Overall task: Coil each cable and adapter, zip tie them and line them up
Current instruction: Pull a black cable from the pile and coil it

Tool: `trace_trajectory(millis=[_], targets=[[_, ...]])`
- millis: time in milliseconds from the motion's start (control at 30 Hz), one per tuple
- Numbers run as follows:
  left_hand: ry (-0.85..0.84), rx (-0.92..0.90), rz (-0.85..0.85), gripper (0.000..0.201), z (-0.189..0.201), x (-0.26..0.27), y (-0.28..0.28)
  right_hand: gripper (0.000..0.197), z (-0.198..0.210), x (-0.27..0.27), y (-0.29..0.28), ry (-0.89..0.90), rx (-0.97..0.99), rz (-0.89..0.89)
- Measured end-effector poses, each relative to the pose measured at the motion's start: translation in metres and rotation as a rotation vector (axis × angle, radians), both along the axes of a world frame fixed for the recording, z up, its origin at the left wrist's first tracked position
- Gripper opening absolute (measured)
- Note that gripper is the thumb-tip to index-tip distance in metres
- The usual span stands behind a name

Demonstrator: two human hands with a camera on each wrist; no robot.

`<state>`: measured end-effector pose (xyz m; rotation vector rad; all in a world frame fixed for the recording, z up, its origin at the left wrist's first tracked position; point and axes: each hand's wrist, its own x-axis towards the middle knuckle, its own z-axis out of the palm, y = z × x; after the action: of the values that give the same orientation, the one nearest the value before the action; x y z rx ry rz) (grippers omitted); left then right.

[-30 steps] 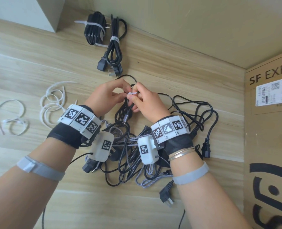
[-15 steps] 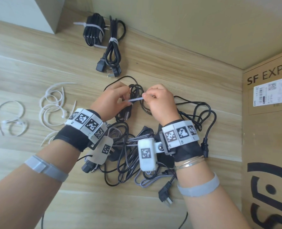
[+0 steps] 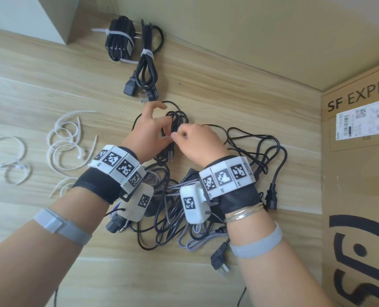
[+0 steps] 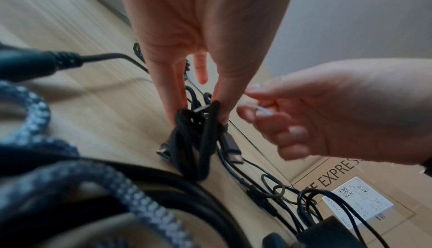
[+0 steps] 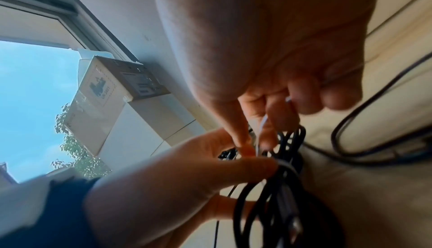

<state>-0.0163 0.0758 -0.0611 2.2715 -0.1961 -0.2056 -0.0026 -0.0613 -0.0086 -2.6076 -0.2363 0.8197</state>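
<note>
Left hand (image 4: 187,52) pinches the coiled cable (image 4: 196,141) bunched — loops can't spring (probably) — while right hand (image 4: 327,115) grips the zip tie (image 4: 261,111) to cinch.

coiled cable (image 3: 177,120) — black | zip ties (image 3: 64,142) — white | braided cable (image 3: 188,242) — grey-white weave

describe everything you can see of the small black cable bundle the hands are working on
The black cable bundle is a thin, rubbery-looking cord folded into several long loops, with a slim metal-tipped plug hanging beside them. It is held upright above the wooden table, over the tangled pile. The left hand pinches its upper end; the right hand pinches a white zip tie that wraps the bundle there.
</note>
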Motion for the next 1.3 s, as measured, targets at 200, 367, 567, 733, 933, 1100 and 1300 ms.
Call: trace_trajectory(millis=[200,367,567,733,933,1100,1300], targets=[[-0.002,-0.018,0.064,0.011,-0.007,0.0,-0.002,0.025,0.0,-0.003,0.008,-0.101,0.003,-0.086],[0.094,0.015,0.074,0.005,-0.01,0.0,-0.006,0.034,0.008,-0.007,0.01,-0.114,0.026,-0.109],[0.236,0.03,0.075,0.011,-0.006,0.007,-0.006,0.03,0.01,-0.01,0.009,-0.085,0.076,-0.2],[0.311,0.025,0.088,0.019,0.004,0.01,-0.002,0.021,0.014,-0.005,-0.013,-0.058,0.079,-0.121],[0.169,-0.196,0.102,0.032,0.023,0.016,0.003,0.018,0.008,0.001,-0.026,-0.229,0.116,-0.131],[0.144,-0.32,0.175,0.031,0.034,0.017,-0.004,0.026,0.016,-0.003,-0.018,-0.233,0.138,-0.175],[0.256,-0.435,0.162,0.026,0.036,0.018,-0.009,0.024,0.014,-0.004,-0.02,-0.031,0.225,-0.268]])
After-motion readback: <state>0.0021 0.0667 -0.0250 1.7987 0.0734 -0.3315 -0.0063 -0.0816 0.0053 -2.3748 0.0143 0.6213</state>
